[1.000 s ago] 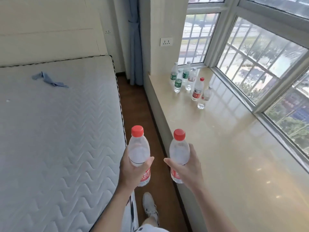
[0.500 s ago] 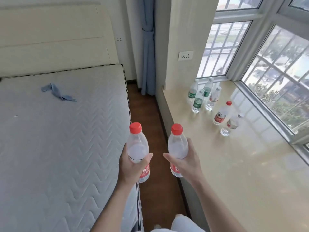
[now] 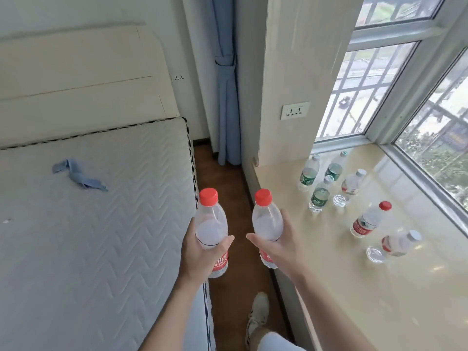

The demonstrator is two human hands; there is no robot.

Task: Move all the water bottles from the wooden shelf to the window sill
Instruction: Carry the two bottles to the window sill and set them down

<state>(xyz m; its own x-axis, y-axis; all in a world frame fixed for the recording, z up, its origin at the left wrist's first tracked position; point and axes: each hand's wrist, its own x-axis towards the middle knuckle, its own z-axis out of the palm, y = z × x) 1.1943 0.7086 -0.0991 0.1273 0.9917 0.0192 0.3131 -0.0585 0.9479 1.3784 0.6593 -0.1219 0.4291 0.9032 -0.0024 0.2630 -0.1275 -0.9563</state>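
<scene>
two upright red-cap bottles, left bottle (image 3: 211, 229) in left hand (image 3: 202, 252), right bottle (image 3: 268, 224) in right hand (image 3: 279, 245), fingers wrapped tight. sill (image 3: 329, 274) lies rightward, so the right hand's nearer.

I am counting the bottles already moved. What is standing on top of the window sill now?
Six bottles stand on the window sill: three green-label bottles, two white-cap bottles, one red-cap bottle. Its near end lies outside the view.
</scene>
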